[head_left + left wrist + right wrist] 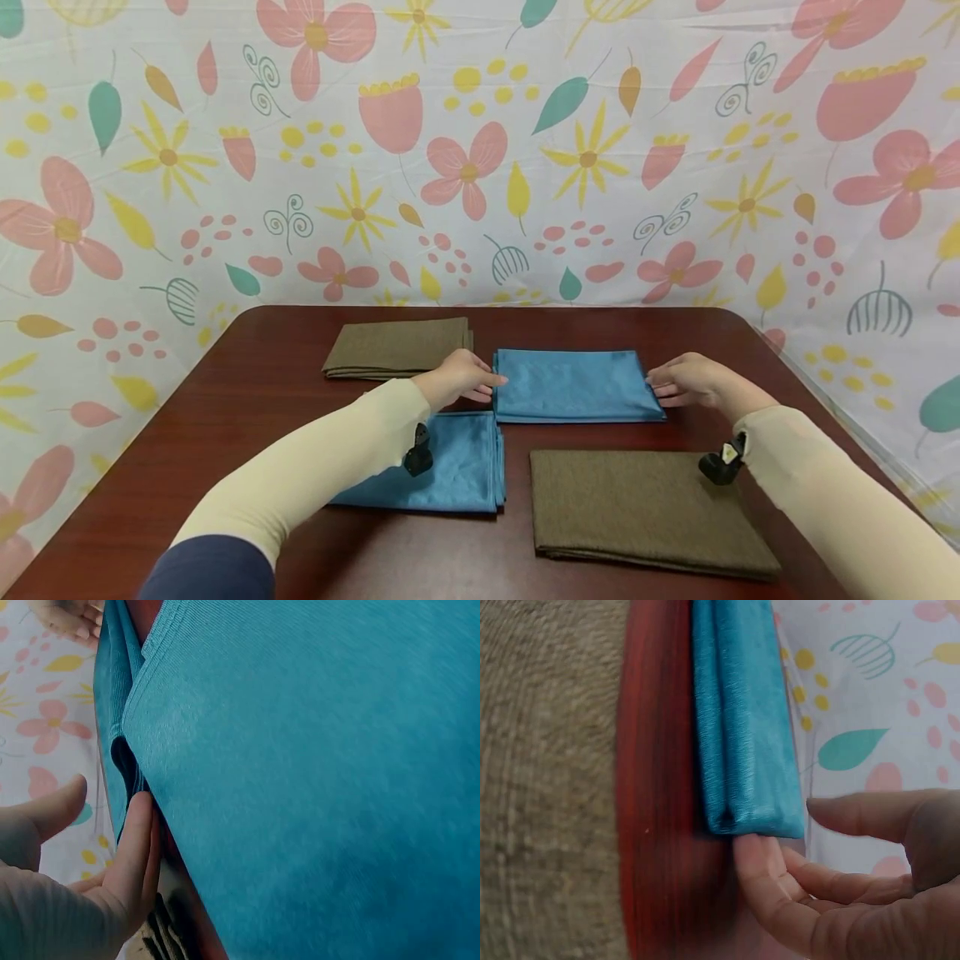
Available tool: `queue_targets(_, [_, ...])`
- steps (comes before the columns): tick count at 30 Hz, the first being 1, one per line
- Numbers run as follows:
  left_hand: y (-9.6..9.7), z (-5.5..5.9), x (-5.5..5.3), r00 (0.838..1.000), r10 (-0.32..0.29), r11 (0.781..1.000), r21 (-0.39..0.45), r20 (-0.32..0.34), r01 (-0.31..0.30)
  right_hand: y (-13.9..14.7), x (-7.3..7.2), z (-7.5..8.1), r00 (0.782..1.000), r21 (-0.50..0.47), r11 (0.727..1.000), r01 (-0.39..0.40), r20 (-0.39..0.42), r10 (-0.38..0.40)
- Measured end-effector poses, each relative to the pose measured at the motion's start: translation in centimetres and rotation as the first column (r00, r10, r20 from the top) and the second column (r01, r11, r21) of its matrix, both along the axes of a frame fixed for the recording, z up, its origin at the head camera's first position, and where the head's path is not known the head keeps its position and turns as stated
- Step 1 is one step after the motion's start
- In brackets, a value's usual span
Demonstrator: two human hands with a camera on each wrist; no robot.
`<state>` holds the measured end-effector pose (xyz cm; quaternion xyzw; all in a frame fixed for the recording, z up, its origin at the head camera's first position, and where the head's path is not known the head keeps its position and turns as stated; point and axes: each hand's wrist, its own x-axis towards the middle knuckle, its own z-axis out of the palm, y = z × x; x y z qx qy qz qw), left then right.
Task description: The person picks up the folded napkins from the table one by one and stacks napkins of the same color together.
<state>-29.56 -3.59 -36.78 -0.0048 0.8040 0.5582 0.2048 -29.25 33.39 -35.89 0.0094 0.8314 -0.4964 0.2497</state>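
Note:
A folded blue cloth (570,385) lies flat at the back right of the table, a hand at each short end. At its left edge is my left hand (461,377), its fingertips touching the side of the folds; in the left wrist view the thumb (64,810) stands apart from the fingers. My right hand (693,379) touches the right edge with its fingertips. Seen from the right wrist, those fingers rest against the end of the folded layers (754,750), and the thumb (855,812) is held away from them.
A second folded blue cloth (461,467) lies front left, partly under my left forearm. One folded brown cloth (397,343) is at the back left, another (637,508) at the front right. The dark wooden table (247,383) meets a flowered curtain (480,250) behind.

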Motion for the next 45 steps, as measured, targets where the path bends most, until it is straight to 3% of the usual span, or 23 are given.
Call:
queue_targets(10, [0.7,-0.3,-0.7,0.996,0.056,0.998,0.020,0.065,-0.058,-0.2,-0.2,-0.6,0.998,0.038,0.998,0.055,0.007,-0.055])
queue_targets(20, [1.8,-0.3,-1.0,0.996,0.081,0.997,-0.022,0.041,-0.080,-0.3,-0.5,-1.1,0.997,-0.005,0.999,0.053,0.052,-0.052])
queue_targets(25, [1.9,-0.2,-1.5,0.995,0.069,0.997,0.014,0.067,-0.070,0.0,-0.6,-1.0,0.994,-0.037,0.996,0.077,0.084,-0.073])
queue_targets(37, [1.9,-0.4,-2.2,0.979,0.002,0.998,0.060,0.202,-0.015,-0.3,-0.8,-1.6,0.990,-0.049,0.994,0.093,0.111,-0.087])
queue_targets(45, [1.8,-0.9,-2.1,0.975,-0.041,0.996,0.092,0.221,0.021,0.0,-0.7,-1.6,0.991,-0.060,0.995,0.079,0.117,-0.072])
